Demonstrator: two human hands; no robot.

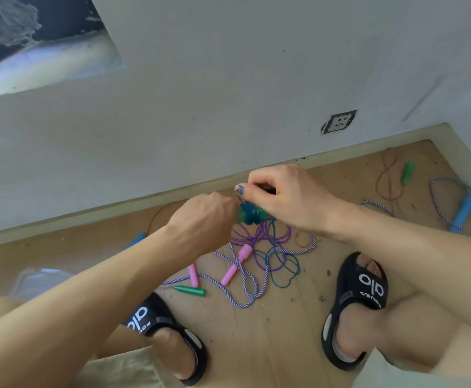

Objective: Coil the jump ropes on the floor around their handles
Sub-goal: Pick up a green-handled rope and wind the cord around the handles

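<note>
Here both hands, left hand [203, 217] and right hand [282, 194], have fingers clamped on the green handles [252, 214] above the tangled ropes [259, 256].

Pink handles [230, 268], green handles [191, 290], blue handle [465, 211]; purple-and-white striped rope [245, 275]; teal cord [282, 264]; orange cord [387, 177]; black sandals [360, 298] with white lettering; tan wooden floor [279, 331].

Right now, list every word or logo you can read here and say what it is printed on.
"alo" on the strap of the left sandal.
"alo" on the strap of the right sandal.
Smaller word under each logo: too blurred to read.
Wall socket: no readable marking.
</note>
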